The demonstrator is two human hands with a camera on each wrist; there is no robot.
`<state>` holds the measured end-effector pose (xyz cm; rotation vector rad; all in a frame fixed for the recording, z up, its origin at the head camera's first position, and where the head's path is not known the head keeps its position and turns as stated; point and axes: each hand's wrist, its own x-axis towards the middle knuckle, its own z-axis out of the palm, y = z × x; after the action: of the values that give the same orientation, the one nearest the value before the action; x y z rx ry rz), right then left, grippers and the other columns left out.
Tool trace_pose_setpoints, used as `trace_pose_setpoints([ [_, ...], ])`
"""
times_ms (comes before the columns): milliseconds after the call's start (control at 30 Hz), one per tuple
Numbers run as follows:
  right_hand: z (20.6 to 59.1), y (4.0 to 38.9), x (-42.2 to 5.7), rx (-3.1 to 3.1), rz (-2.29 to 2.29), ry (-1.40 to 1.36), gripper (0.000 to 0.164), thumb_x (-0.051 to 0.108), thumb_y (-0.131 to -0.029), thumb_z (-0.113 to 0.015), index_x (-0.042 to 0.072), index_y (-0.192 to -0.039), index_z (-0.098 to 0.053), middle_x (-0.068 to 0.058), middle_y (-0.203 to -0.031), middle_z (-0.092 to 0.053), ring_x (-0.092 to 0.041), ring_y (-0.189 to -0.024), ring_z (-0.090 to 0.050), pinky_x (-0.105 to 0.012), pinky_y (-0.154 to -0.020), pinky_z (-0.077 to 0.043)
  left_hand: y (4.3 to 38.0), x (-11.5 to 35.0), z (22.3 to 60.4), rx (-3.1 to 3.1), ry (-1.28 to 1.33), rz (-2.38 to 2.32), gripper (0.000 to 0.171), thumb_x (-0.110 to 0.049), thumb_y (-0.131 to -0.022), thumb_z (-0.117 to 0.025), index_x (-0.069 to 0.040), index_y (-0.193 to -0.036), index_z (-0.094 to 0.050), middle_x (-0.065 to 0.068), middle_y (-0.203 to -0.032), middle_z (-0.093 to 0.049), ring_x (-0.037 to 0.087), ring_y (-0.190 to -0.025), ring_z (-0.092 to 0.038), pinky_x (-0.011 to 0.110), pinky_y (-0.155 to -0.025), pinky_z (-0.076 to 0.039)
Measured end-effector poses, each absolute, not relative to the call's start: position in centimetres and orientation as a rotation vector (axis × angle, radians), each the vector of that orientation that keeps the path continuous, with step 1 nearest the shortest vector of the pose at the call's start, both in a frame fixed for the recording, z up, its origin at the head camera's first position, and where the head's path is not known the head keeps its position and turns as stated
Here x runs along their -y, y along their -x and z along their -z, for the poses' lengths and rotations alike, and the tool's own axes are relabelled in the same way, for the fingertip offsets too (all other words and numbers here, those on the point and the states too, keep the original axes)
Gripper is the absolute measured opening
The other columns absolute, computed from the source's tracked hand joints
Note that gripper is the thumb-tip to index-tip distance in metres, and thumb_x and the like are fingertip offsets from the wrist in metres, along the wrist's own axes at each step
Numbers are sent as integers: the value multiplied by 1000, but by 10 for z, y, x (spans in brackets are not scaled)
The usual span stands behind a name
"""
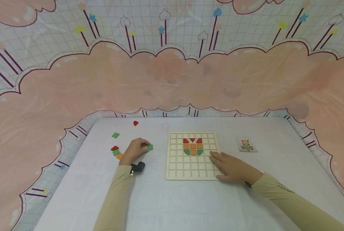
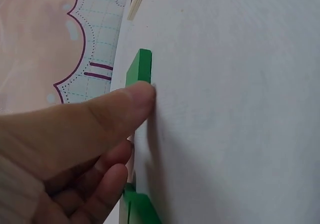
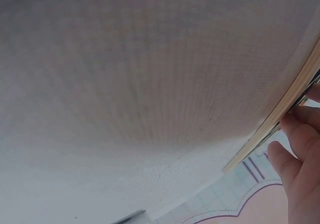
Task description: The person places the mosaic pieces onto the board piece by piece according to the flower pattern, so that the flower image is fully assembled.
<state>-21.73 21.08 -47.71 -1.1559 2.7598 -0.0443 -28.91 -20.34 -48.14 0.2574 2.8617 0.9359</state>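
Note:
My left hand [image 1: 135, 149] pinches a green square tile [image 1: 150, 147] between thumb and fingers, left of the board. In the left wrist view the thumb presses the side of this green tile [image 2: 141, 67]. My right hand [image 1: 232, 165] rests with extended fingers on the right edge of a wooden grid board [image 1: 177, 171]. Red, orange and green pieces form a tulip head [image 1: 193, 147] in the board's upper middle. The right wrist view shows fingers [image 3: 300, 134] along the board's edge [image 3: 270, 121].
Left of the board lie a red piece [image 1: 135, 123], a green tile [image 1: 115, 135] and a small cluster with red, green [image 1: 116, 152] and orange [image 1: 119, 156] pieces. A picture card [image 1: 246, 145] with a flower pattern lies right of the board on the white table [image 1: 189, 205].

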Motion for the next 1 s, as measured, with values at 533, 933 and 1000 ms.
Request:
trace_pose_setpoints([
  [533,481,218,-212,-2768,29,1139,72,46,-89,-53,6,-146,-32,-11,-154,-27,-28,-141,-29,-43,-114,-28,287,197,486,-2866,-296,-1076,26,-12,-82,-71,-9,-108,-69,9,-106,-66,22,-97,-60,38,-88,-49],
  [933,481,219,-212,-2776,24,1169,72,45,-89,-54,5,-145,-34,-12,-154,-29,-28,-140,-31,-43,-113,-29,277,167,477,-2847,-524,-1256,26,-6,-78,-71,-7,-103,-69,7,-102,-67,22,-96,-59,40,-89,-51],
  [1000,481,219,-212,-2775,21,1171,72,45,-89,-54,5,-145,-34,-12,-153,-29,-28,-140,-31,-43,-113,-30,276,158,478,-2845,-568,-1273,26,-5,-78,-72,-7,-103,-69,7,-102,-67,22,-95,-60,39,-88,-51],
])
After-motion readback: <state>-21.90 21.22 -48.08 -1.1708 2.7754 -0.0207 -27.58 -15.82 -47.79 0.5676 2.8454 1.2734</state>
